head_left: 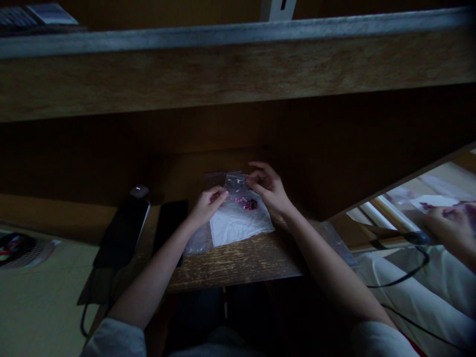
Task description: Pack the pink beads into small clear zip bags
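Between my two hands is a small clear zip bag (235, 183), its top edge upward. My left hand (210, 203) pinches its left side with thumb and finger. On the other side my right hand (268, 186) has thumb and forefinger closed at the bag's upper right, the other fingers raised. Just below the bag, pink and dark red beads (250, 204) lie in a small heap on a white sheet (238, 229). Whether any beads are in the bag I cannot tell. Another clear plastic bag (197, 241) lies partly beneath the sheet.
Left of my arm lie a dark phone (171, 218) and a black device (121, 233) with a cable, a small lit gadget (139, 190) behind them. A wooden shelf (238, 69) crosses above the worn desk (230, 270). At right, beyond a partition, is another person's hand (451, 225).
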Available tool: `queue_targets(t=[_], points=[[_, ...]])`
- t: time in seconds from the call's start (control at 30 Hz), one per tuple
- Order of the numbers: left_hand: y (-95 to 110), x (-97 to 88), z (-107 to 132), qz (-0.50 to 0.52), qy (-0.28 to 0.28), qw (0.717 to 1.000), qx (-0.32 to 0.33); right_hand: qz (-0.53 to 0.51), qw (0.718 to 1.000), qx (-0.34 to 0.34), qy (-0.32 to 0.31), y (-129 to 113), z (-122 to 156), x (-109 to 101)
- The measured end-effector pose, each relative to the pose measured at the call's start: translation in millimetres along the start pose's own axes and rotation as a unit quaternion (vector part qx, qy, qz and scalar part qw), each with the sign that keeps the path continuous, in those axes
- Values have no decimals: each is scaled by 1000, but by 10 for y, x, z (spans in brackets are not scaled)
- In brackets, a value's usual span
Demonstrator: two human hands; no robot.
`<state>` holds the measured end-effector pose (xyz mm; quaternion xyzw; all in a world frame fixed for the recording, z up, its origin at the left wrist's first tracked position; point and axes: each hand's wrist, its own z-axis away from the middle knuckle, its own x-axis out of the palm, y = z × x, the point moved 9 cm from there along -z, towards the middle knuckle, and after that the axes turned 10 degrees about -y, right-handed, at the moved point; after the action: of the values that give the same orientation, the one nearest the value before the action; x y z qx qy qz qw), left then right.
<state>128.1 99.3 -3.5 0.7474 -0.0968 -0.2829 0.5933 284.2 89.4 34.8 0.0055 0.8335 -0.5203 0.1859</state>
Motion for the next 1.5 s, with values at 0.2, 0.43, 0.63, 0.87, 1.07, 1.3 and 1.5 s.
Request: queue_targets(t=[0.2, 0.43, 0.63, 0.87, 1.07, 1.3, 1.5], points=[[112, -71, 11, -25, 31, 998, 40, -39, 998, 24, -46, 23, -15, 49], [146, -78, 15, 40, 35, 998, 35, -44, 998, 36, -36, 89, -33, 14], [78, -59, 6, 81, 30, 996, 15, -22, 998, 29, -53, 74, -32, 88], [52, -3, 7, 51, -3, 999, 5, 64, 994, 11, -84, -2, -3, 305], [33, -82, 16, 13, 36, 999, -4, 122, 991, -6, -52, -86, 19, 309], [56, -280, 47, 20, 125, 992, 24, 65, 989, 39, -129, 78, -15, 449], [81, -339, 63, 28, 160, 984, 70, 16, 986, 63, -156, 215, -15, 589]])
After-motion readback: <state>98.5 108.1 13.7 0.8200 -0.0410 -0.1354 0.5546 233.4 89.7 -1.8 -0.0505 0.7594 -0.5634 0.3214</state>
